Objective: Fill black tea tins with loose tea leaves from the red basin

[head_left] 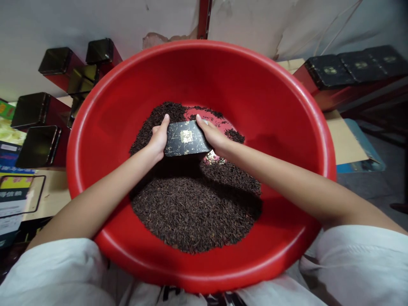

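Between my hands is a tin (187, 146) whose black top carries gold streaks and a square gold emblem. My left hand (157, 139) is closed on its left side, thumb pointing up. On the opposite side my right hand (213, 135) grips it, with the thumb along the upper edge. The lower part of the tin is hidden from me. Beneath it, dark loose tea leaves (194, 212) lie heaped in a large red basin (328, 165). A patch of the basin's floor shows behind the tin.
Several red tins with dark tops (38, 146) stand left of the basin. A row of red tins with black, gold-marked lids (331, 71) stands at the right, near a cardboard sheet (346, 140). Printed packaging (14, 191) lies at the far left. A wall rises behind.
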The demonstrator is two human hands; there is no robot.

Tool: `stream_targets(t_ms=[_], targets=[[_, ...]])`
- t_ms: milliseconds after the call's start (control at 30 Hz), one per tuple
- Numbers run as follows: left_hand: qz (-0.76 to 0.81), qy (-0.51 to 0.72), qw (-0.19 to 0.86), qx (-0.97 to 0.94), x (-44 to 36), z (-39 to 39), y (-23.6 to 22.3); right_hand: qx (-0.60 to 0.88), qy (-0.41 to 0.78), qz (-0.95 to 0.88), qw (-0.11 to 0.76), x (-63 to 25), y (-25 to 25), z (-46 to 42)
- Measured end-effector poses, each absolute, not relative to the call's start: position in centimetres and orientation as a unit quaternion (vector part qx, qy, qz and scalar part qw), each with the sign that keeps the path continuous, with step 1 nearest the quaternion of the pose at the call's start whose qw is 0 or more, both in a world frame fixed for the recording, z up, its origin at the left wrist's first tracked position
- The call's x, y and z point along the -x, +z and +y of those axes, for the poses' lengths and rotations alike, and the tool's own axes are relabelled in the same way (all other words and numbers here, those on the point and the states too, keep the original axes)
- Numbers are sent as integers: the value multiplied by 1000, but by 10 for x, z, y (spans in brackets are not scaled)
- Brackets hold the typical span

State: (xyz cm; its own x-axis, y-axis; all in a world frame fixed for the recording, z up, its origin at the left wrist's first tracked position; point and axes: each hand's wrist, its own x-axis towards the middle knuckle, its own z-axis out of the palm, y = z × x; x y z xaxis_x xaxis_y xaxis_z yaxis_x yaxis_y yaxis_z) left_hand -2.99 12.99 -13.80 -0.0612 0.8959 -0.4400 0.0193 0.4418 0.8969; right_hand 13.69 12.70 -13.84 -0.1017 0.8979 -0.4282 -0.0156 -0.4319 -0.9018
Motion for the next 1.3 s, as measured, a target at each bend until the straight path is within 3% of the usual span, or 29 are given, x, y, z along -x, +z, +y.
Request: stream_targets(t_ms=[200, 300, 400, 567, 733, 967, 1167, 1300], targets=[[704, 367, 434, -425, 27, 137, -141, 570, 571, -444, 389, -135, -148, 131], [733, 317, 300, -522, 25, 134, -131, 546, 557, -479, 404, -136, -151, 133], [661, 265, 147, -686, 15, 124, -119, 488, 603, -482, 407, -142, -157, 130], [491, 70, 58, -866, 1, 98, -111, 351, 651, -612, 279, -173, -164, 121], [440, 80, -12, -895, 9, 91, -117, 341, 477, -779, 221, -187, -179, 117], [362, 106, -25, -926, 18, 101, -97, 402, 372, -763, 344, -166, -198, 111], [342, 215, -140, -904, -10, 63, -12, 398, 240, -705, 535, -175, -120, 104], [327, 257, -138, -899, -70, 45, 19, 483, 182, -612, 599, -204, -61, 74]])
